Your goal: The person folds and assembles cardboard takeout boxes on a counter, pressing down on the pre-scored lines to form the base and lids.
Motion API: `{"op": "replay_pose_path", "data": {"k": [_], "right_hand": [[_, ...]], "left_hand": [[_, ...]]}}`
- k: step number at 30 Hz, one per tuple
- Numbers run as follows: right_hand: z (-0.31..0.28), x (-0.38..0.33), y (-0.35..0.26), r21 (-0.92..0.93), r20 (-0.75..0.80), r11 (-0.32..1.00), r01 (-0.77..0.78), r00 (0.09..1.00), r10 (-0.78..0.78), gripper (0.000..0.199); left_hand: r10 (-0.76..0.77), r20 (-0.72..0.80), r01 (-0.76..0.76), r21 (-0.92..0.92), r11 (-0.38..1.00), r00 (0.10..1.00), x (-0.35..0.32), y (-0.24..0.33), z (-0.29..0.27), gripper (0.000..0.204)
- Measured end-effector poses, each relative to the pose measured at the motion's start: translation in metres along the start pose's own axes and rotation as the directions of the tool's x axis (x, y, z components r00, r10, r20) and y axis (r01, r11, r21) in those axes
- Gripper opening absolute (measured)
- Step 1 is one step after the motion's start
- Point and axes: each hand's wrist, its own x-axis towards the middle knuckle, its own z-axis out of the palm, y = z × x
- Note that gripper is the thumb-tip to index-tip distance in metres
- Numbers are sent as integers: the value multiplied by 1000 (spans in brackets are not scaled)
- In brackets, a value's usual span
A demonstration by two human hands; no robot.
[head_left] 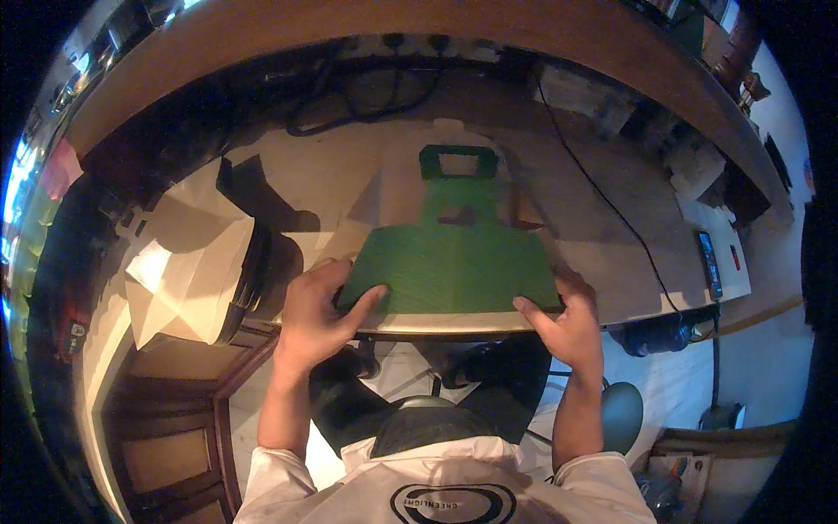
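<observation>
A flat green card piece [449, 271] with a die-cut handle end [458, 162] lies on the table in front of me. It looks like an unfolded carrier box, with a wide panel near me and a narrower neck with cut-outs beyond. My left hand [325, 307] grips the wide panel's left edge, thumb on top and fingers mostly hidden. At the opposite edge, my right hand [566, 316] holds it the same way, thumb near the front corner. Paler card shows beneath and around the neck.
Folded cream card boxes [194, 262] are stacked at the left. A black cable [602, 188] crosses the right side of the table [576, 244], near a phone [709, 264]. Dark cables [349, 109] lie at the back below a wooden ledge [436, 19]. A green stool seat [622, 415] stands lower right.
</observation>
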Motion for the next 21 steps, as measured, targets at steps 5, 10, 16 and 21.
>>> {"op": "replay_pose_path", "data": {"k": [5,10,16,21], "right_hand": [[8,7,-7,-40,-14,998,-46,999,45,42],[10,6,-7,-179,-47,983,-35,999,27,44],[9,7,-7,-136,21,986,-101,994,105,48],[9,5,-5,-183,-22,981,-68,998,65,51]], "left_hand": [[-36,-68,48,180,983,997,8,13,10,46],[-73,-34,78,181,980,997,10,15,7,50],[-57,-16,59,150,987,998,6,13,3,57],[-29,-10,30,185,982,1000,9,13,4,59]]}}
